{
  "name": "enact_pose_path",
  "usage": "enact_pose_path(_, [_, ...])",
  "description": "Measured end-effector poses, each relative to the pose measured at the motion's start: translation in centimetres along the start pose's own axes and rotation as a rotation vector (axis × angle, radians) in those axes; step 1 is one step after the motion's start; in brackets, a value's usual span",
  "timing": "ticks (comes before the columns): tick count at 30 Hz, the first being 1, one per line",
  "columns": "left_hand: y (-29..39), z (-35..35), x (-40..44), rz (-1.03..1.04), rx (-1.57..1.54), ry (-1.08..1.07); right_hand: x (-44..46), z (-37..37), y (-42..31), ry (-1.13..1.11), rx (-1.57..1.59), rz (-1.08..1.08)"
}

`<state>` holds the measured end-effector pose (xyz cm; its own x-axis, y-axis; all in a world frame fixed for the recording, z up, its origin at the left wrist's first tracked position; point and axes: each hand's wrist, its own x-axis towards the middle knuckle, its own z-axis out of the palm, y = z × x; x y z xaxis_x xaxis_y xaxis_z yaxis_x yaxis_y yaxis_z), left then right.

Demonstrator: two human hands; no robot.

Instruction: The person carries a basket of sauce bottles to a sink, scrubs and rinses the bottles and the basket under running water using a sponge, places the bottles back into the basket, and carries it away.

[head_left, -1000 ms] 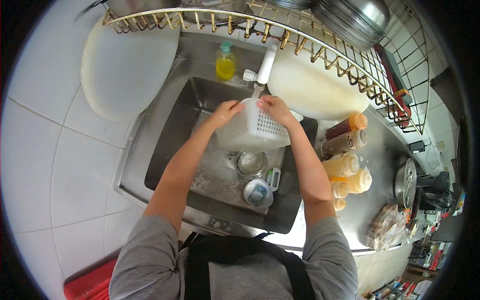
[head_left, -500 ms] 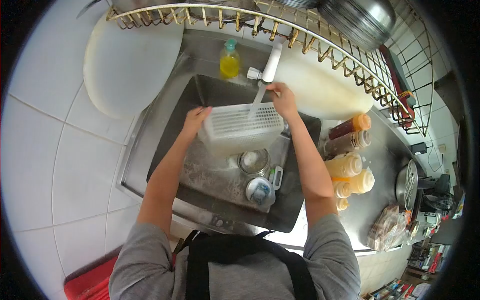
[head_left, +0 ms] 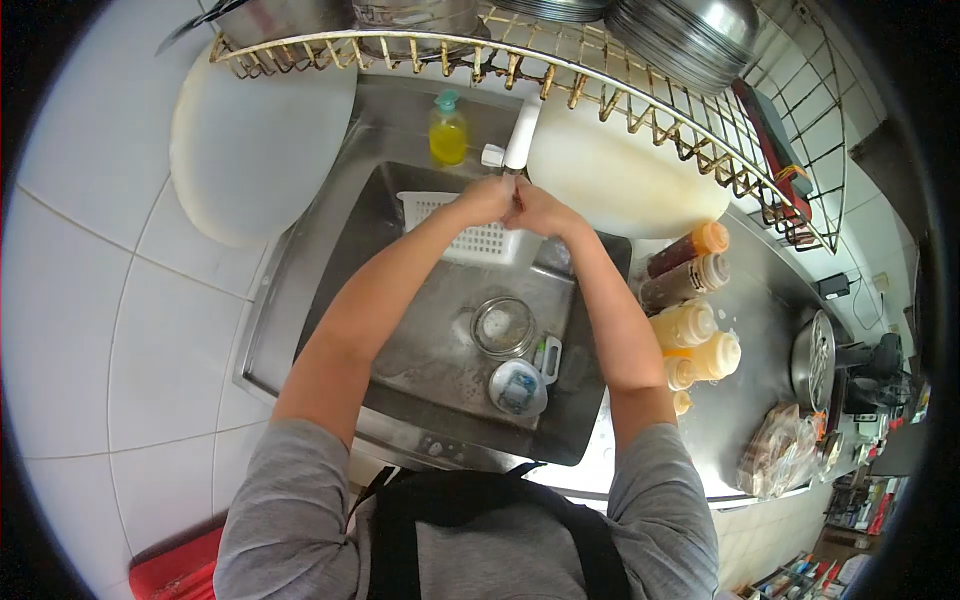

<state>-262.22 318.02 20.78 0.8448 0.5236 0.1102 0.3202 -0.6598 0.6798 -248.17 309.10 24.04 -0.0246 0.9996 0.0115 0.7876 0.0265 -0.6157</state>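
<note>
My left hand (head_left: 486,200) and my right hand (head_left: 541,210) meet just under the spout of the white faucet (head_left: 520,135), at the back of the sink. Both have curled fingers; whether anything small lies between them is hidden. Below and behind my left forearm, a white plastic basket with a grid of holes (head_left: 478,243) rests against the sink's back wall, held by neither hand. Farther forward on the sink floor (head_left: 420,330) sit a round metal dish (head_left: 503,328), a white bowl with a bluish scrubber (head_left: 519,388) and a white-and-green handled brush (head_left: 547,358).
A soap pump bottle (head_left: 448,130) stands behind the sink. Overhead hangs a rusty wire rack (head_left: 420,38) with metal bowls (head_left: 690,40). Several sauce bottles (head_left: 685,325) line the right counter, beside a plastic bag (head_left: 778,450). White boards (head_left: 255,150) lean at the left wall.
Both hands have let go of the basket, which now sits lower at the sink's back. My left hand has moved right to join my right hand beneath the faucet.
</note>
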Motion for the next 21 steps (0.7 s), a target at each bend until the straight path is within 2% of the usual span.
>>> enact_pose_path(2, [5.0, -2.6, -0.7, -0.109, 0.018, -0.159, -0.1, -0.2, 1.6, -0.094, 0.067, 0.002])
enact_pose_path(3, [4.7, -2.2, -0.4, -0.098, -0.021, -0.164, -0.1, -0.4, 2.2, -0.116, 0.047, -0.012])
enact_pose_path(5, [2.7, -0.8, 0.4, -0.078, -0.097, -0.172, -0.4, -1.1, 2.4, -0.158, 0.025, -0.006])
enact_pose_path(8, [0.2, -0.7, -0.9, -0.166, -0.011, -0.128, -1.0, -2.3, 2.1, -0.205, 0.001, 0.056])
enact_pose_path(10, [-6.2, 1.1, -2.5, -0.052, -0.043, -0.034, -1.4, -3.5, 3.4, -0.212, -0.04, 0.101])
enact_pose_path(12, [-7.7, 0.1, -6.2, -0.331, -0.078, -0.072, -2.6, -4.3, 3.5, -0.193, -0.025, 0.129])
enact_pose_path(15, [-9.8, 3.5, -10.6, -0.402, 0.114, 0.419, -4.0, -3.7, 1.8, -0.133, -0.115, 0.12])
enact_pose_path(18, [-1.1, 2.6, -12.5, -1.044, -0.885, 0.389, -5.7, 0.3, -3.0, -0.11, -0.262, 0.091])
enact_pose_path(21, [-3.4, 4.6, -15.7, -0.91, -1.598, -0.041, -7.4, 7.5, -6.9, -0.248, -0.413, -0.049])
